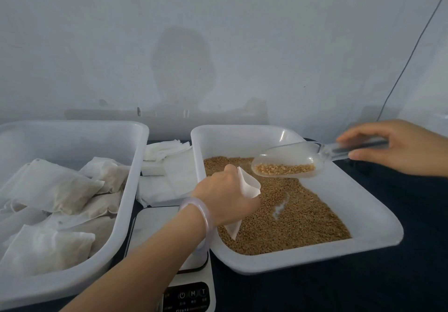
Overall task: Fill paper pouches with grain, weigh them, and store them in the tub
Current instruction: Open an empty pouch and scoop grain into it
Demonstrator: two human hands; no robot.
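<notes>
The tub (135, 166) sits well to the left of the fingers of the left hand (223, 195), heaped with filled pouches (53, 188). It is probably parked there so that a weighed pouch needs only a short carry across.

The white tray (363, 214) lies under both sets of fingers. Its grain (291, 214) is spread thin, with a bare streak just right of and below the left fingers. Working over it looks deliberate, since anything that misses the pouch falls back into the stock.

The scale (155, 224) lies between tub and tray, under the left forearm and nearer the person than the fingers. Its platform is bare, so this pouch is not yet weighed. A stack of empty pouches (167, 151) rests beyond the scale, up and left of the left fingers.

The clear scoop (291, 161) reaches from the right hand (397, 149), whose thumb and fingers are clamped on its handle, across to the left fingers. Its lip hangs just above the pouch mouth.

The left hand, with a pale bangle (206, 217) at the wrist, is closed round the paper pouch (249, 185). Most of its fingers are hidden behind the back of the hand. The pouch mouth gapes toward the scoop and its lower corner reaches down to the grain.

A small charge of grain sits in the scoop's bowl. Nothing stands between lip and mouth, but the opening is narrower than the scoop, so I judge spillage to be the main risk.
</notes>
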